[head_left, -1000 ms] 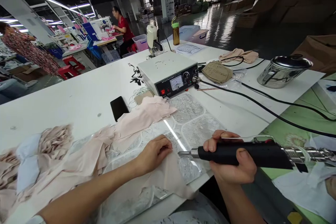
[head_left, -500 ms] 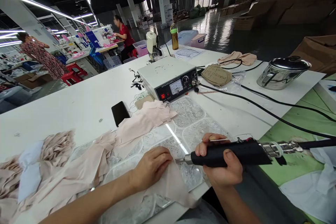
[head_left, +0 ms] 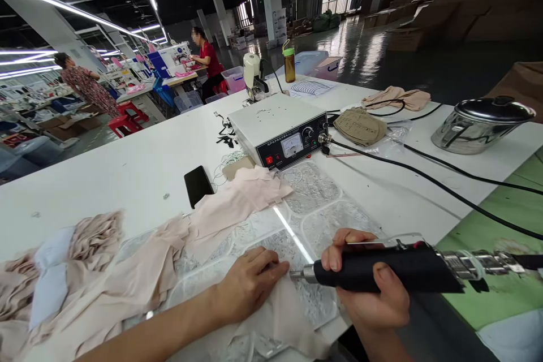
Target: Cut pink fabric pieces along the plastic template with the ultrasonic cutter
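Observation:
My right hand [head_left: 369, 277] is wrapped around a black handheld ultrasonic tool [head_left: 390, 266]. The tool lies almost level, its thin metal tip pointing left. Just left of that tip, my left hand [head_left: 254, 283] is closed over a sheer pale pink fabric piece [head_left: 288, 317], fingers pressed together at its edge. Part of the piece hangs toward me over the table's front edge. Beneath lies a clear patterned plastic sheet [head_left: 318, 226]. Whether the tip touches the cloth, I cannot tell.
Pale pink fabric pieces [head_left: 144, 271] lie heaped at left, near a phone [head_left: 198, 185]. Behind stand a control box [head_left: 292, 144] with a black cable [head_left: 407, 167], a green-lidded bottle [head_left: 289, 65] and a steel pot [head_left: 475, 130]. Two people are in the background.
The view has shifted a little, so most things appear slightly farther right. Both hands and the tool tip have moved slightly toward me. The standing person in the background has lowered an arm.

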The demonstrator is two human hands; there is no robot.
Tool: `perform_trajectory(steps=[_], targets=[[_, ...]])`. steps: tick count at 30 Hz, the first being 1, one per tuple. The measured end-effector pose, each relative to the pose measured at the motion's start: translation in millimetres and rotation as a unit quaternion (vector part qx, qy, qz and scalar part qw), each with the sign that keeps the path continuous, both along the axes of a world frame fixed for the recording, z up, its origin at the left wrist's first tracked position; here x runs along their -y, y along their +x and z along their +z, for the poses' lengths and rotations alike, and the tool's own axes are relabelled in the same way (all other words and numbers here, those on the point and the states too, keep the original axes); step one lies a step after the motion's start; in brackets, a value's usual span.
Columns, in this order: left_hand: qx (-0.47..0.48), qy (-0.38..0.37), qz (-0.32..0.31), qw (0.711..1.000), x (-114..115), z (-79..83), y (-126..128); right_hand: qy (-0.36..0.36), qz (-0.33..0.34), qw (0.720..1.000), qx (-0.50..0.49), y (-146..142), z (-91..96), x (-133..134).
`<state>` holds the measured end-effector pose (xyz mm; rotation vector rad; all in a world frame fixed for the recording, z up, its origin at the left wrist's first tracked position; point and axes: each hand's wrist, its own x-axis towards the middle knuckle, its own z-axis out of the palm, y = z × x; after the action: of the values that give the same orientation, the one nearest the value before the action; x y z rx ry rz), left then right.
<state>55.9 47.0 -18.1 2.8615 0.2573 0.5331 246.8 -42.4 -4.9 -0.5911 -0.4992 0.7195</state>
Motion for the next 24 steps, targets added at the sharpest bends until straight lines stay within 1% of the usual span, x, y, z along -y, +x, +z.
perform_trajectory(steps=[7, 10, 17, 24], targets=[[-0.002, 0.032, 0.008, 0.999, 3.2, 2.3, 1.0, -0.008, -0.004, 1.000, 0.012, 0.3, 0.8, 0.4], [-0.003, 0.028, 0.007, 1.000, 3.6, 3.0, 1.3, -0.011, -0.008, 1.000, 0.007, -0.3, 0.7, 0.4], [-0.008, 0.020, 0.033, 0.999, 1.8, 0.2, -0.7, -0.002, -0.011, 1.000, 0.000, -3.4, 1.8, -1.7], [-0.025, 0.067, 0.041, 0.997, 5.5, 3.2, -0.1, -0.007, -0.011, 1.000, -0.004, -2.2, -3.2, 3.9]])
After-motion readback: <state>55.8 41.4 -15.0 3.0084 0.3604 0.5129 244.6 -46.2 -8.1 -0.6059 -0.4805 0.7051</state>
